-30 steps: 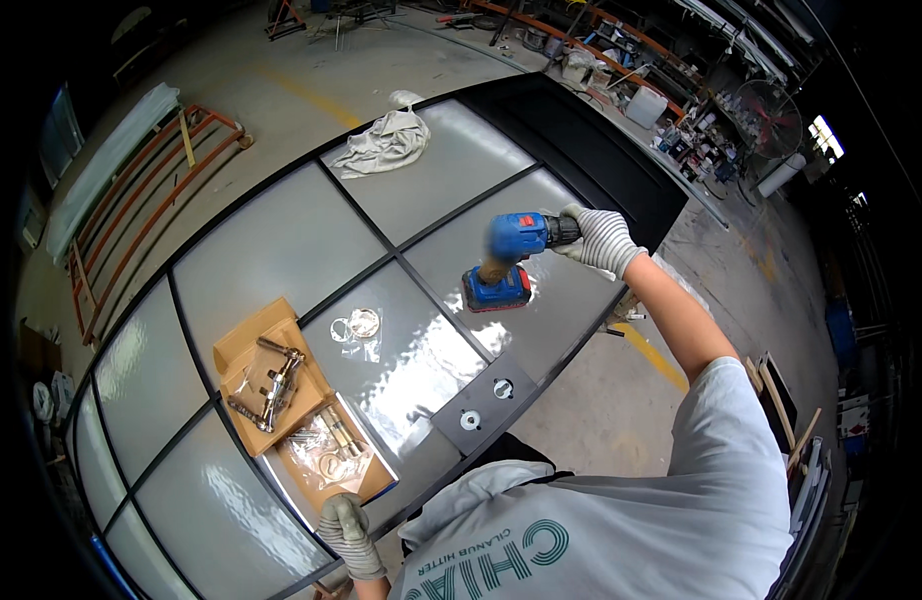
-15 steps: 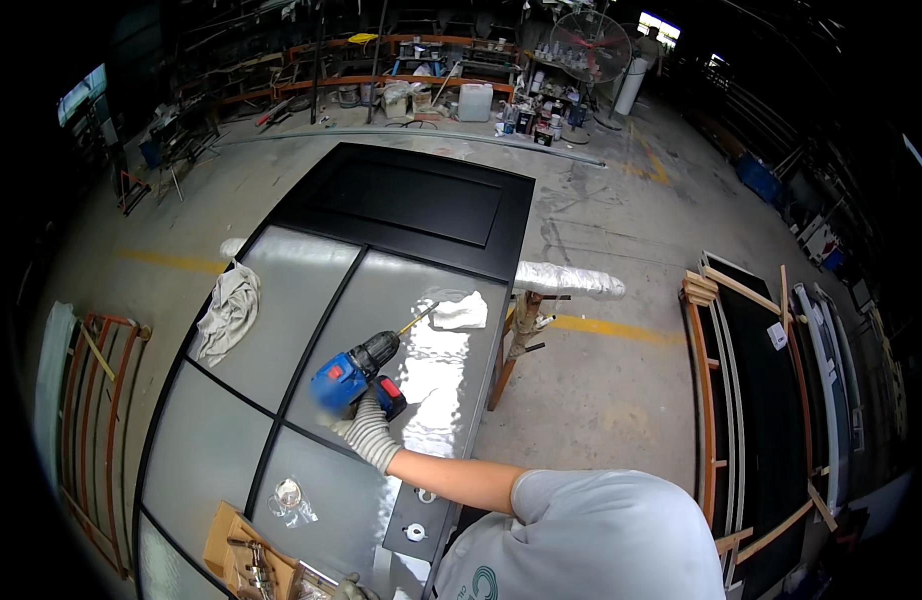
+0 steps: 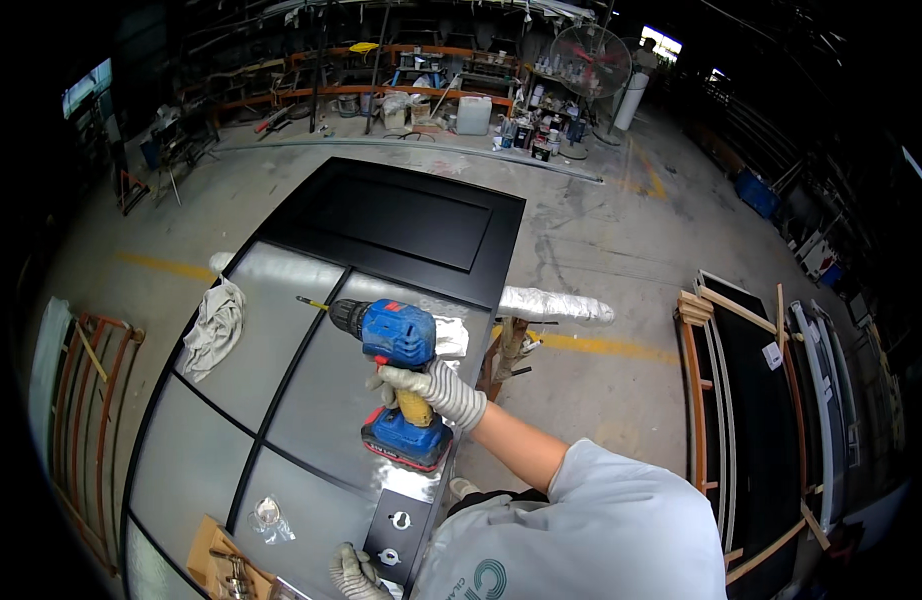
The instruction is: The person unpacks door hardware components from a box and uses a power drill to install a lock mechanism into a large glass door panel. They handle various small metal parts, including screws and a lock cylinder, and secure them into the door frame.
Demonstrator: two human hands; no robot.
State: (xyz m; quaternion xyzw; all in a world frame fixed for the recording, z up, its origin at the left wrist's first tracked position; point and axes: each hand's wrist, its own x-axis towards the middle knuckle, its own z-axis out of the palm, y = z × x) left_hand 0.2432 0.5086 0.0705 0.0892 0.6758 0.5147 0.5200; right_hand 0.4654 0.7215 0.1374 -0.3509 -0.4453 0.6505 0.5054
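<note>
Now blue cordless drill (image 3: 396,345) is gripped by gloved right hand (image 3: 433,388).
Left hand (image 3: 356,572) is rested flat, ungripped, by black lock plate (image 3: 396,520) on glass door (image 3: 281,380).

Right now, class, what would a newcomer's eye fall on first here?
The blue cordless drill, gripped in the gloved right hand above the middle of the big black-framed glass door lying flat. Next, the crumpled white rag on the door's left pane.

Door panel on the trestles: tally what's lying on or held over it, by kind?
Cordless drill, gripped by the right hand: 1
White rag: 1
Clear plastic bag: 1
Cardboard tray of hardware: 1
Round lock holes in the black plate: 2
Total: 6
</note>
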